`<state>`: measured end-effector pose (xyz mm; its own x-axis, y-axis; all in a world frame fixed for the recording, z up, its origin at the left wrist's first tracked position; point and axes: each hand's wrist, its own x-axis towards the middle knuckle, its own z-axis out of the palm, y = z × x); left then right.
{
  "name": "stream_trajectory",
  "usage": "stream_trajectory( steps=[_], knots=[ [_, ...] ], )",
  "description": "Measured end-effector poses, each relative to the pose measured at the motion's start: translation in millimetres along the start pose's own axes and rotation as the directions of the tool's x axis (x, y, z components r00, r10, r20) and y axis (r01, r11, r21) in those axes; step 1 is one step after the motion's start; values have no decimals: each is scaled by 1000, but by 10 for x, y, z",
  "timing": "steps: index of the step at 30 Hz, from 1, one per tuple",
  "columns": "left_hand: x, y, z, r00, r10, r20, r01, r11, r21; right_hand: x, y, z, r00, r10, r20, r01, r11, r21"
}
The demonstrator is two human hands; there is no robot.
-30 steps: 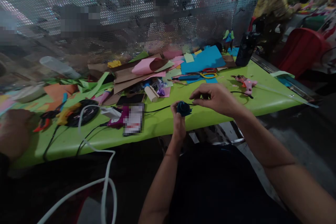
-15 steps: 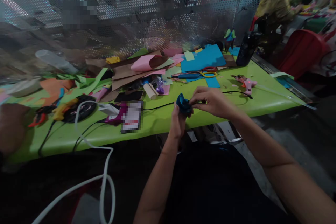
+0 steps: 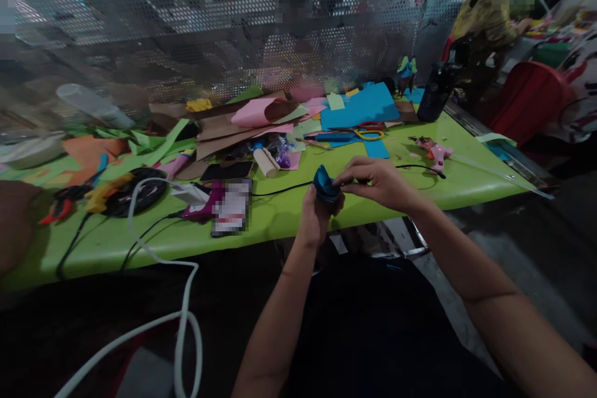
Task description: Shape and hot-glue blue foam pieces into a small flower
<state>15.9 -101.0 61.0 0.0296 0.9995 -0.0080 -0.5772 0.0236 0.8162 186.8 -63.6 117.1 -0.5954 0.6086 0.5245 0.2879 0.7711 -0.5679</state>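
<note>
Co-worker's hand (image 3: 16,224) cut off at left edge, white cable (image 3: 185,301) at bottom; left hand (image 3: 317,217) partly hidden by blue folded paper (image 3: 325,185); phone (image 3: 232,206) screen pixelated

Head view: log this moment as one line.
left hand: holds blue folded piece | right hand: at its right edge, grip unclear | green table: pink glue gun to the right

Near-black garment (image 3: 396,329) with small blue mark (image 3: 395,267), both forearms (image 3: 280,305) bare

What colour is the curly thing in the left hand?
The curly thing is blue; the head view shows it best.
</note>
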Motion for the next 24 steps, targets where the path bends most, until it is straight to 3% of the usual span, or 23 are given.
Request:
stream_trajectory(
  steps=[4,12,19,24],
  knots=[
    [-2,23,8,1000,0,-3,0,1000,-20,-13,25,-34,994,23,-104,-18,999,47],
    [-14,13,23,999,-49,-16,49,999,0,-72,56,1,998,6,-56,-7,1000,-2],
    [-8,-6,-19,1000,9,23,-10,1000,25,-86,52,17,991,16,-129,-14,1000,13],
    [4,-69,-51,998,11,64,-17,994,104,-70,52,60,995,-2,-104,2,1000,-6]
  ],
)
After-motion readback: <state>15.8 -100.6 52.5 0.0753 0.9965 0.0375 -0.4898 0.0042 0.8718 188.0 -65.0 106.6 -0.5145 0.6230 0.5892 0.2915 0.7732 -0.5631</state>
